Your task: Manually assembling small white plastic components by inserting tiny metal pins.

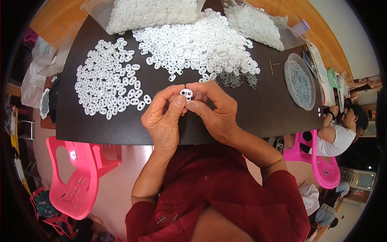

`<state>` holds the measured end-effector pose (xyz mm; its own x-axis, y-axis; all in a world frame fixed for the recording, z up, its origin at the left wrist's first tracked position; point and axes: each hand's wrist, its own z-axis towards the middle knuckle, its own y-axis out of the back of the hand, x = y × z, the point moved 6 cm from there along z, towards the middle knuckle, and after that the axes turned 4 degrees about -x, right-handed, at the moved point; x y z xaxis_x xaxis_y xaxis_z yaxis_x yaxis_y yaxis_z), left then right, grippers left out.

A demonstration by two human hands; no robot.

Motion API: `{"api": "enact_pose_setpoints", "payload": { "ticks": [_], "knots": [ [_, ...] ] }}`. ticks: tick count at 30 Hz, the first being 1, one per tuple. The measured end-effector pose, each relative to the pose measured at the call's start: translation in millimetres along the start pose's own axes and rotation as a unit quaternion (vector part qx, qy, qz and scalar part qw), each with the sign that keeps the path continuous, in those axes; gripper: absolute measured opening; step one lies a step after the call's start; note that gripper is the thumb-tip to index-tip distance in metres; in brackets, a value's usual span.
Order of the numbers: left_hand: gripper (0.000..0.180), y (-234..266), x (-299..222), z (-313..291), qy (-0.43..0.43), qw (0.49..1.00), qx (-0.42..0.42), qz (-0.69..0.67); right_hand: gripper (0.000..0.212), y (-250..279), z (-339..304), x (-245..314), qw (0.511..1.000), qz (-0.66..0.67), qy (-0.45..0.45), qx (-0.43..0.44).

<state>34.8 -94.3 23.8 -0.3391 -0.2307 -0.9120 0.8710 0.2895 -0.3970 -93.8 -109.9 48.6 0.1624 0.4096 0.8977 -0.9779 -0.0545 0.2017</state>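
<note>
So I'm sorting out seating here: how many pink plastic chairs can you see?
2. One pink plastic chair stands at the person's left, by the table's near edge; the other pink chair is at the right, beside a seated co-worker. More may be hidden.

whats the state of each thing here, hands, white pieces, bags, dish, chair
left hand: pinching the white piece
right hand: pinching the same piece
white piece: held above the mat
left pile: spread flat
middle pile: heaped
bags: open, filled
dish: uncovered, full of small metal parts
pink chair: empty
</note>
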Motion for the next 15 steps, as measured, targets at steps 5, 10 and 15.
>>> {"api": "enact_pose_setpoints", "payload": {
  "ticks": [5, 10, 15],
  "knots": [
    [0.022, 0.7, -2.1, 0.1, -0.008, 1.0, 0.027, 0.012, 0.031, 1.1, 1.1, 4.7, 0.998, -0.039, 0.034, 0.021],
    [0.023, 1.8, -2.2, -0.4, -0.013, 0.997, 0.059, 0.045, 0.031, 1.5, -0.4, 6.7, 0.998, -0.047, 0.04, 0.025],
    [0.024, 2.1, -4.1, -0.1, -0.028, 0.995, 0.07, 0.06, 0.034, 0.5, -2.3, 6.9, 0.997, -0.048, 0.06, 0.015]
  ]
}}
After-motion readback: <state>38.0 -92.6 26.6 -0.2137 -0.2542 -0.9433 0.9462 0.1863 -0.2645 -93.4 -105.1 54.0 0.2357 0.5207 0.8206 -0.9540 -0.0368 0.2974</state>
